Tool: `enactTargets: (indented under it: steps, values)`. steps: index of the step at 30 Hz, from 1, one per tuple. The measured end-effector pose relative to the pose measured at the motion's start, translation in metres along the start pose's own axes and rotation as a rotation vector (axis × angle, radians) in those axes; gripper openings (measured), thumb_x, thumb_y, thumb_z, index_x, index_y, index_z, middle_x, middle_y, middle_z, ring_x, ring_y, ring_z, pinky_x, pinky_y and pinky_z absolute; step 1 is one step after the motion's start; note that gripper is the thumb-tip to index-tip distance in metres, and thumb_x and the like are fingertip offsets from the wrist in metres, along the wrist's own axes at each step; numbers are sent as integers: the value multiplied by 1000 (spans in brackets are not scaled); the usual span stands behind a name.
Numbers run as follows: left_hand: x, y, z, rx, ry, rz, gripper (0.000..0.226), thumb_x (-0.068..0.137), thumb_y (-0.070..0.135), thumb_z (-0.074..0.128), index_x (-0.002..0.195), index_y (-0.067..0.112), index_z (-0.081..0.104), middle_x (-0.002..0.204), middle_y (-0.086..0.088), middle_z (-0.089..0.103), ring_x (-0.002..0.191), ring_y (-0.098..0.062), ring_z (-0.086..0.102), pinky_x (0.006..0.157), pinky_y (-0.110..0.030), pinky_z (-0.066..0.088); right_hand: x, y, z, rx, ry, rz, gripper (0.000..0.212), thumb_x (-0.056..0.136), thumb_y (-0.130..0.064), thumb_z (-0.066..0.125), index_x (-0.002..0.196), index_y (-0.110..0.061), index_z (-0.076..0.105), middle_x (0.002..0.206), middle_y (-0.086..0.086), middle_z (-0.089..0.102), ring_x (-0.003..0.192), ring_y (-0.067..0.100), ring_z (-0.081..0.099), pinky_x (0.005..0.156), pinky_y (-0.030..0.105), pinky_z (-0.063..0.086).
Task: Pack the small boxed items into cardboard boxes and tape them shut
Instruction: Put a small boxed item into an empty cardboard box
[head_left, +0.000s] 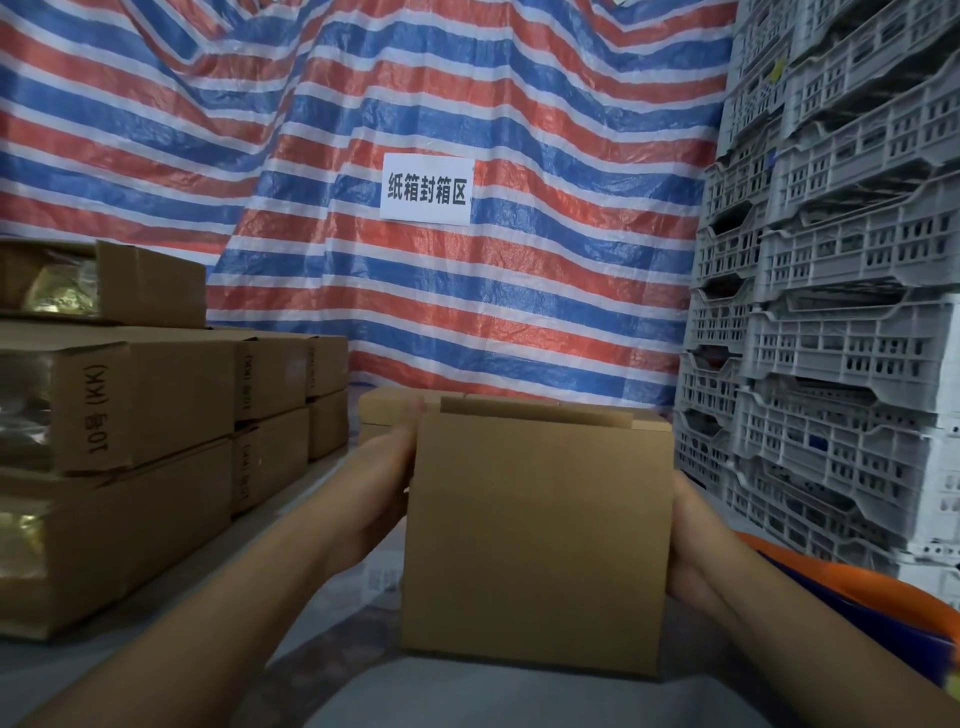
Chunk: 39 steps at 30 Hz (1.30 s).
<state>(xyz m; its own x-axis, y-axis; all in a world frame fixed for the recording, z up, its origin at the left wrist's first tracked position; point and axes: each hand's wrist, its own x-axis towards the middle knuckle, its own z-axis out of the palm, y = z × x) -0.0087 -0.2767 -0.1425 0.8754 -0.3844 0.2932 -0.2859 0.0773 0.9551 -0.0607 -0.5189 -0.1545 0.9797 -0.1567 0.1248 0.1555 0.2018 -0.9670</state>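
A plain brown cardboard box (535, 535) is held up in front of me, between my two hands, with a strip of tape along its top edge. My left hand (379, 488) lies flat against the box's left side, fingers straight and reaching towards the far edge. My right hand (691, 540) presses flat on the right side; its fingers are hidden behind the box. Just behind the held box, another cardboard box (384, 408) shows its top corner.
Stacked brown cartons (140, 405) printed "10号 (KK)" fill the left, some showing gold items under clear tape. Grey plastic crates (831, 291) are piled high on the right. A striped tarp with a white sign (427, 188) hangs behind. An orange and blue object (852, 597) sits low right.
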Motion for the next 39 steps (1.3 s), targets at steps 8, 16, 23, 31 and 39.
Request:
enactTargets:
  steps: [8,16,23,31,39]
  values:
    - [3,-1,-11,48,-176,-23,92,57,76,69,129,20,58,120,2,70,112,-15,65,102,-39,46,2,2,-4,8,-39,19,46,95,-22,53,52,-17,69,55,1,61,47,15,59,52,28,49]
    - [6,-5,-4,23,-42,-76,57,71,51,69,116,16,66,96,-3,75,86,-15,71,79,-29,49,9,6,-11,89,-78,-5,39,92,-31,56,65,-15,79,70,7,72,59,18,71,55,31,53]
    - [8,-3,-5,22,-49,-130,31,74,37,69,97,17,72,84,-3,69,69,-11,65,63,-24,48,7,-1,-11,169,-209,-19,51,85,-51,64,113,-10,76,111,21,73,90,29,75,66,33,60]
    - [6,-3,0,-65,66,-92,38,81,17,71,115,28,59,117,-2,63,91,-18,64,69,-29,51,9,-10,-20,-20,-270,-11,49,71,-23,75,119,-15,67,111,15,74,86,23,73,69,31,60]
    - [6,-4,-1,-18,88,117,83,83,8,71,147,43,31,124,16,57,115,-3,55,95,-27,46,10,-11,-17,-47,-204,-190,56,70,-10,82,117,-39,71,110,2,75,93,21,73,71,30,59]
